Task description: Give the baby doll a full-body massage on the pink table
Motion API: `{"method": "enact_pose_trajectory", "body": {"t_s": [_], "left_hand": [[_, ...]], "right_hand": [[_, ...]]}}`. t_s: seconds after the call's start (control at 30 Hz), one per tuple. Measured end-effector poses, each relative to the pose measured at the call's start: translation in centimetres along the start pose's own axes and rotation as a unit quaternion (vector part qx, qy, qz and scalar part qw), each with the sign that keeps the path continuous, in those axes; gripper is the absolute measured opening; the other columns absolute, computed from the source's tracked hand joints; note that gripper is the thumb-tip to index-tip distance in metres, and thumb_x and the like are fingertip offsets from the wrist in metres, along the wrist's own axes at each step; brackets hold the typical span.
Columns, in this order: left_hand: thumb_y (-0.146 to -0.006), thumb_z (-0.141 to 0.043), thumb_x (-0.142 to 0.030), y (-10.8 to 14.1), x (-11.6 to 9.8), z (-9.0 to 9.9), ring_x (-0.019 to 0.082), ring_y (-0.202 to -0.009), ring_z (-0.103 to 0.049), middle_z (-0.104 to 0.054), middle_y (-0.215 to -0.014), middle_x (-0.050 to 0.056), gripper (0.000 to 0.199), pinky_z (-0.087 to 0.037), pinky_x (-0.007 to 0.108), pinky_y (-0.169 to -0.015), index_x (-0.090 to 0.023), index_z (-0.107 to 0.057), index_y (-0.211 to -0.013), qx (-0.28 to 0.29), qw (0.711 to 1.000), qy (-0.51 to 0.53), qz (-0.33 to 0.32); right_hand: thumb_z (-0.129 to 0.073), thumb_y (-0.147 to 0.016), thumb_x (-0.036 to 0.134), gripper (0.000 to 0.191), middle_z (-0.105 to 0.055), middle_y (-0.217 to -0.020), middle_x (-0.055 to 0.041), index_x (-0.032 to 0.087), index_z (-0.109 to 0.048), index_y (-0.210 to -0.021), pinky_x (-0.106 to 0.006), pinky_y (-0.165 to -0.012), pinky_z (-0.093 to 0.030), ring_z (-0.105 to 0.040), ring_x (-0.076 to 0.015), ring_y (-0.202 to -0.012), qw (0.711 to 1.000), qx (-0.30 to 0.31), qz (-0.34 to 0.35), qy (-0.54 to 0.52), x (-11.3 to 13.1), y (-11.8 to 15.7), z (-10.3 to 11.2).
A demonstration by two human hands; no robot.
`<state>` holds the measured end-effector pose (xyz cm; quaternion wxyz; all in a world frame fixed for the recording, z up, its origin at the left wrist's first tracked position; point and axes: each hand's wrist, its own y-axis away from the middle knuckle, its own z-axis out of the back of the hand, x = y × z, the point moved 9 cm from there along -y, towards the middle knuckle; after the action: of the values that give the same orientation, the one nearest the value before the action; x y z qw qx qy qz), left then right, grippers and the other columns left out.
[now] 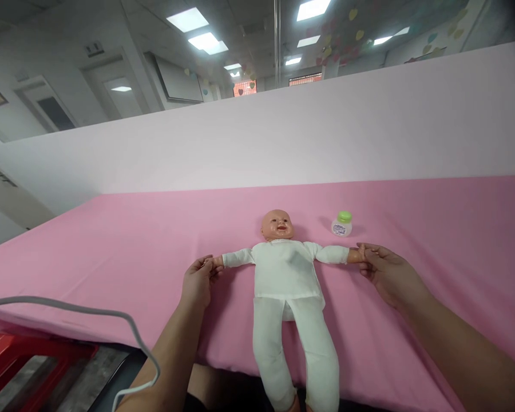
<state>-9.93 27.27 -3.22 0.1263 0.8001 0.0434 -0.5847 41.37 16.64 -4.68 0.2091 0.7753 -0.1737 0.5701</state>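
A baby doll [288, 269] in a white top and white trousers lies on its back on the pink cloth [154, 240], its legs reaching past the front edge toward me. Both of its arms are stretched straight out sideways. My left hand [199, 280] is closed around the doll's hand on the left side. On the other side, my right hand [388, 273] pinches the doll's other hand between thumb and fingers. A small clear jar [341, 228] with a green lid stands just beyond my right hand, apart from it.
A white wall [257, 143] rises behind the cloth, with a window above it. At the lower left a grey cable [86, 310] loops over my left forearm. A red stool [21, 355] stands on the floor beside the table.
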Motion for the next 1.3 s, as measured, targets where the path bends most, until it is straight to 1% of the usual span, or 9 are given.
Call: {"method": "enact_pose_trajectory", "body": {"t_s": [0.2, 0.3, 0.43, 0.63, 0.83, 0.97, 1.1, 1.17, 1.3], "left_hand": [[-0.069, -0.084, -0.015, -0.4, 0.2, 0.1, 0.017, -0.073, -0.071, -0.073, -0.09, 0.007, 0.047, -0.059, 0.03, -0.071, -0.011, -0.067, -0.113, 0.014, 1.0, 0.007, -0.008], [-0.07, -0.087, -0.023, -0.5, 0.2, 0.1, 0.016, -0.071, -0.07, -0.072, -0.087, 0.006, 0.047, -0.058, 0.029, -0.068, -0.013, -0.067, -0.112, 0.021, 1.0, -0.013, -0.015], [-0.076, -0.085, -0.035, -0.3, 0.0, 0.0, 0.016, -0.067, -0.067, -0.071, -0.082, 0.005, 0.039, -0.057, 0.029, -0.064, -0.013, -0.067, -0.103, 0.014, 0.999, -0.041, -0.016], [-0.084, -0.076, -0.039, -0.2, 0.0, 0.1, 0.017, -0.066, -0.068, -0.071, -0.08, 0.006, 0.032, -0.057, 0.029, -0.062, -0.013, -0.067, -0.101, -0.001, 0.999, -0.053, -0.008], [-0.085, -0.071, -0.025, -0.3, 0.2, 0.3, 0.018, -0.067, -0.071, -0.073, -0.085, 0.009, 0.025, -0.058, 0.031, -0.064, -0.012, -0.067, -0.106, -0.021, 0.999, -0.031, 0.004], [-0.075, -0.076, -0.014, -0.3, 0.1, 0.1, 0.016, -0.069, -0.071, -0.073, -0.085, 0.007, 0.034, -0.058, 0.029, -0.067, -0.013, -0.067, -0.107, -0.003, 1.0, -0.003, 0.005], [-0.069, -0.081, -0.014, -0.2, 0.2, 0.0, 0.016, -0.071, -0.07, -0.072, -0.085, 0.006, 0.044, -0.058, 0.028, -0.07, -0.013, -0.066, -0.11, 0.013, 1.0, 0.001, 0.004], [-0.067, -0.084, -0.016, -0.1, 0.1, -0.1, 0.015, -0.071, -0.069, -0.072, -0.083, 0.005, 0.047, -0.057, 0.028, -0.068, -0.013, -0.066, -0.11, 0.019, 1.0, -0.009, -0.003], [-0.066, -0.089, -0.024, 0.1, -0.2, -0.4, 0.015, -0.067, -0.066, -0.07, -0.076, 0.003, 0.05, -0.053, 0.027, -0.062, -0.014, -0.065, -0.108, 0.029, 0.998, -0.045, -0.021]], "right_hand": [[-0.099, -0.065, 0.044, 0.046, -0.07, -0.102, -0.0056, 0.023, -0.079, -0.101, -0.026, -0.077, -0.062, -0.063, -0.0171, -0.085, 0.999, 0.037, 0.003, 0.005, 0.0, 0.0, -0.5], [-0.097, -0.066, 0.045, 0.045, -0.069, -0.095, -0.0055, 0.021, -0.077, -0.098, -0.027, -0.066, -0.06, -0.061, -0.0159, -0.075, 0.999, 0.027, 0.001, 0.037, 0.3, 0.3, -0.5], [-0.093, -0.071, 0.051, 0.042, -0.062, -0.079, -0.0027, 0.019, -0.076, -0.092, -0.026, -0.051, -0.05, -0.051, -0.0133, -0.062, 0.996, 0.02, -0.007, 0.092, 0.8, 1.0, -0.8], [-0.083, -0.08, 0.058, 0.041, -0.057, -0.072, -0.0011, 0.018, -0.077, -0.086, -0.026, -0.05, -0.048, -0.048, -0.0129, -0.06, 0.995, 0.018, -0.018, 0.095, 1.0, 1.6, -1.6], [-0.087, -0.077, 0.055, 0.042, -0.069, -0.089, -0.004, 0.022, -0.08, -0.102, -0.027, -0.063, -0.058, -0.057, -0.0147, -0.069, 0.999, 0.031, -0.01, 0.041, -0.1, 0.5, -1.1], [-0.093, -0.073, 0.051, 0.047, -0.071, -0.099, -0.0034, 0.026, -0.079, -0.109, -0.026, -0.076, -0.062, -0.063, -0.0147, -0.079, 0.998, 0.066, 0.008, 0.0, -0.2, 0.0, -1.2], [-0.097, -0.069, 0.045, 0.05, -0.071, -0.106, -0.0037, 0.027, -0.077, -0.111, -0.028, -0.083, -0.062, -0.066, -0.0168, -0.088, 0.997, 0.08, 0.016, -0.003, -0.2, -0.1, -1.2], [-0.098, -0.067, 0.043, 0.048, -0.072, -0.105, -0.0041, 0.026, -0.077, -0.107, -0.03, -0.08, -0.062, -0.065, -0.0171, -0.085, 0.996, 0.084, 0.014, 0.008, -0.2, 0.0, -1.3], [-0.096, -0.068, 0.045, 0.042, -0.071, -0.093, -0.0036, 0.023, -0.075, -0.096, -0.028, -0.06, -0.055, -0.058, -0.014, -0.068, 0.995, 0.086, 0.004, 0.056, 0.2, 0.8, -1.9]]}}
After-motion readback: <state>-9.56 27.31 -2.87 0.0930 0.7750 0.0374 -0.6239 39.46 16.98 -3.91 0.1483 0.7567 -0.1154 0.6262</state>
